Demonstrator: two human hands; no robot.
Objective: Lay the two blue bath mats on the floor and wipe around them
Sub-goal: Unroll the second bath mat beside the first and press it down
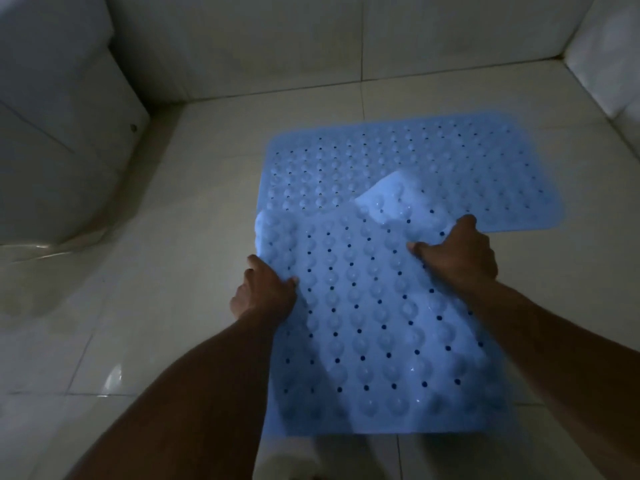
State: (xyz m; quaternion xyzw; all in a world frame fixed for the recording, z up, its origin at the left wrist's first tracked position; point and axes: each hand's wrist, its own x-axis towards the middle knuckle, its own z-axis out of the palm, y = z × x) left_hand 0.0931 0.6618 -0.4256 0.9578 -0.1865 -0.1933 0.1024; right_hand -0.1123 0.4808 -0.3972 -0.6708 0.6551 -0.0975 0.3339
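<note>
Now, held mat [374,323]: pale blue and floppy, covered in rows of round bumps with small dark holes between them. I have it up in front of me, with its top edge sagging into a hump between my hands. Its lower edge is down near the bottom of view, and I cannot tell whether that edge touches the floor [156,271].
My left hand [265,294]: clamped on the held mat's left edge, thumb on the bumpy face.
My right hand [457,252]: gripping the held mat near its upper right corner, where the sheet folds over. My hands are apart, one on each side.
Far mat [433,157]: the same blue with the same bumps and holes, and rounded corners. It lies flat on the floor beyond my hands, and the held mat covers its near edge in view.
Floor room: glossy white tiles with thin grout lines. There is a wide bare stretch on the left between the toilet [69,133] and the mats, and a narrower strip to their right.
Back wall [277,46]: tiled, meeting the floor a little beyond the far mat's far edge.
Side wall [609,64]: white, near the far mat's right corner.
Toilet: a white base at far left, well apart from both mats. Only its outside shows, so I cannot see into it.
White shape [287,459]: just below the held mat's lower edge, too dim to name.
</note>
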